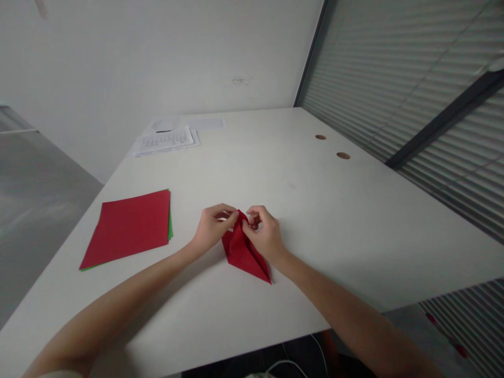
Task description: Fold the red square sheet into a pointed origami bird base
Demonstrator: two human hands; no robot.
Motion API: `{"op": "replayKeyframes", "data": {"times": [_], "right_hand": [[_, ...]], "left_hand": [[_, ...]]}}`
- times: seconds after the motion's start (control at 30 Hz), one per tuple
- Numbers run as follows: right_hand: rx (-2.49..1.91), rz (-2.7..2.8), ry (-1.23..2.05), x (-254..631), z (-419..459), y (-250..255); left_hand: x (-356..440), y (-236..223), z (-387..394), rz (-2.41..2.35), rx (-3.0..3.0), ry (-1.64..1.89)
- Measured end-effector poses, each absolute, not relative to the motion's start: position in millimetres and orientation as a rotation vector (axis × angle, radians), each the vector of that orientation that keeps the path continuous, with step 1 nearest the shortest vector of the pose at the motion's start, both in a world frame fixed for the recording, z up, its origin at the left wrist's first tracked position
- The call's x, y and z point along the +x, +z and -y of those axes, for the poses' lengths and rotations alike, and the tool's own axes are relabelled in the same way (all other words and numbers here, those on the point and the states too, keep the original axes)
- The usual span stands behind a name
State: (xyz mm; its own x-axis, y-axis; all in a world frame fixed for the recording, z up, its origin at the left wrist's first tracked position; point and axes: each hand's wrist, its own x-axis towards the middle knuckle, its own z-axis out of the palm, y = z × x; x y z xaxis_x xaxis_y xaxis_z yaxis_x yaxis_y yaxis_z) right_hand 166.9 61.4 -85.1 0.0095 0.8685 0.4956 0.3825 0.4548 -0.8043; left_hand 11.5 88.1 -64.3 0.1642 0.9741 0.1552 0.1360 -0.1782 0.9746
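Observation:
A folded piece of red paper is held up over the near part of the white table, its lower corner pointing toward me on the right. My left hand pinches its top edge between thumb and fingers. On the other side, my right hand grips the upper right of the same paper, thumb in front and fingers curled behind. Creases and an open fold show between the hands. The fingertips hide part of the top.
Left of my hands lies a stack of red paper sheets with green edges showing beneath. Printed sheets rest at the far left of the white table. Two round holes are at the right, near window blinds.

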Motion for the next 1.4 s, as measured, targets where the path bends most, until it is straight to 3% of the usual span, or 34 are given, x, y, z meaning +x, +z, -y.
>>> {"op": "replayKeyframes", "data": {"times": [0.17, 0.57, 0.7, 0.93, 1.4], "right_hand": [[-1.182, 1.488, 0.622, 166, -63, -86], [-1.204, 1.788, 0.257, 163, -64, -84], [-1.105, 1.776, 0.445, 162, -64, -84], [-0.989, 1.306, 1.137, 167, -72, -91], [-1.012, 1.259, 1.281, 163, -83, -105]], "left_hand": [[11, -67, -90, -1.099, 1.457, 1.189], [12, -68, -88, -1.142, 1.562, 1.233], [10, -72, -92, -1.14, 1.52, 1.24], [9, -72, -96, -1.144, 1.309, 1.25], [13, -69, -94, -1.089, 1.244, 1.22]]}}
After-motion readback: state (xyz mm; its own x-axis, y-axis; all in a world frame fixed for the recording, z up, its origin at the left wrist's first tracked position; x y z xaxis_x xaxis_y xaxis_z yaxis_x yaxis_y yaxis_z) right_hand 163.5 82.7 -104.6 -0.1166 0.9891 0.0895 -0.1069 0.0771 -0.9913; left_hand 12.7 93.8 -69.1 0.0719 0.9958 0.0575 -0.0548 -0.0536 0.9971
